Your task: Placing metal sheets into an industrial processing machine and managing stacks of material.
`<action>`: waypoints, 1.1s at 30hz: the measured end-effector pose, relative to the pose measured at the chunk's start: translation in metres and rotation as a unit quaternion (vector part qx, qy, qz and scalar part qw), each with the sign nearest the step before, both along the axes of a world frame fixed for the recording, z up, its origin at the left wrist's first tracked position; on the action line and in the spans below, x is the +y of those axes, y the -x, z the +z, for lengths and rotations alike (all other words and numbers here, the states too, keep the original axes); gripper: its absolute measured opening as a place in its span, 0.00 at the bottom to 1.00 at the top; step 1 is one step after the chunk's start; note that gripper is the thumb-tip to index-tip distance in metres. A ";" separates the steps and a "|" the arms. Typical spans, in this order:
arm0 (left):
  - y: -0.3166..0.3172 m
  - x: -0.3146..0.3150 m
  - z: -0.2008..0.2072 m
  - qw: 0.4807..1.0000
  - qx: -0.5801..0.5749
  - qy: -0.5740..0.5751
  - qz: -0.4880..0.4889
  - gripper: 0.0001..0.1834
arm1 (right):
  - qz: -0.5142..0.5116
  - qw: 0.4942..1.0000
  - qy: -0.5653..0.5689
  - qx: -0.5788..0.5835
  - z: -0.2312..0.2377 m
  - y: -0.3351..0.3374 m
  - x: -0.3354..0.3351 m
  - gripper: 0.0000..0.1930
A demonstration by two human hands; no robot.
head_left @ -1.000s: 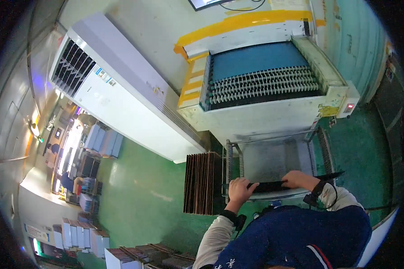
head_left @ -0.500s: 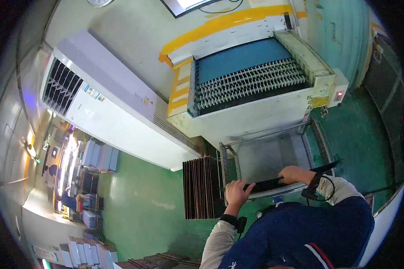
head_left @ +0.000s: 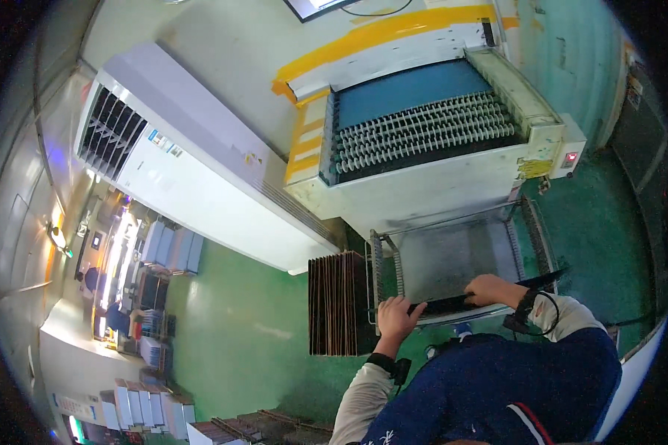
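Note:
A long black strip (head_left: 447, 304) lies across the near side of a grey metal rack (head_left: 549, 248) with toothed side rails. Its material and full shape are hard to make out. My left hand (head_left: 398, 319) is closed around its left end, thumb toward the strip. Farther right, my right hand (head_left: 491, 290) is closed on it from above, the fingers partly hidden. The strip's tapered right end (head_left: 545, 279) sticks out past my right wrist.
Beyond the rack stands a cream-coloured machine (head_left: 430, 196) with rows of pale rollers (head_left: 427, 133). Brown-edged upright panels (head_left: 337, 304) stand left of the rack. A tall white air conditioner (head_left: 223, 193) leans across the left of the view. Green floor (head_left: 237, 319) lies between it and distant workbenches.
The whole view has shifted slightly to the right. Both hands keep their grip on the black strip, with hardly any movement against the rack.

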State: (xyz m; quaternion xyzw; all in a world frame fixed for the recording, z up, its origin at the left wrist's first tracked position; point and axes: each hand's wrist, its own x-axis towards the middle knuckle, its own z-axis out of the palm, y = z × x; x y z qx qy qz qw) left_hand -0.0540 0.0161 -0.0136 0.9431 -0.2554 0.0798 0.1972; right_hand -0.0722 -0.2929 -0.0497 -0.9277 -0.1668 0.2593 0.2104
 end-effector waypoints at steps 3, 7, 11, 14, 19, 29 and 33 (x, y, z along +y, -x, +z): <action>0.002 0.001 0.000 1.000 -0.006 0.007 0.000 0.20 | -0.009 1.000 0.001 -0.009 0.003 0.002 0.002 0.18; 0.003 0.003 -0.002 1.000 -0.009 0.012 -0.001 0.19 | -0.016 0.999 0.015 0.036 0.014 -0.001 0.003 0.21; 0.004 0.002 0.002 0.996 -0.082 0.037 0.001 0.18 | -0.021 0.999 0.019 0.030 0.015 -0.004 0.002 0.19; 0.005 -0.004 0.015 0.992 -0.116 0.048 -0.002 0.19 | -0.016 1.000 0.021 0.008 0.006 -0.008 -0.002 0.19; 0.022 -0.010 0.014 0.994 0.000 0.070 -0.088 0.21 | -0.012 0.999 0.029 0.007 0.009 -0.012 -0.001 0.19; 0.012 -0.026 -0.023 0.938 0.226 -0.179 -0.193 0.11 | -0.031 0.999 0.001 -0.015 0.011 -0.012 -0.003 0.19; 0.011 -0.025 -0.025 0.948 0.202 -0.173 -0.173 0.09 | -0.014 0.999 0.028 0.010 0.017 -0.011 -0.002 0.17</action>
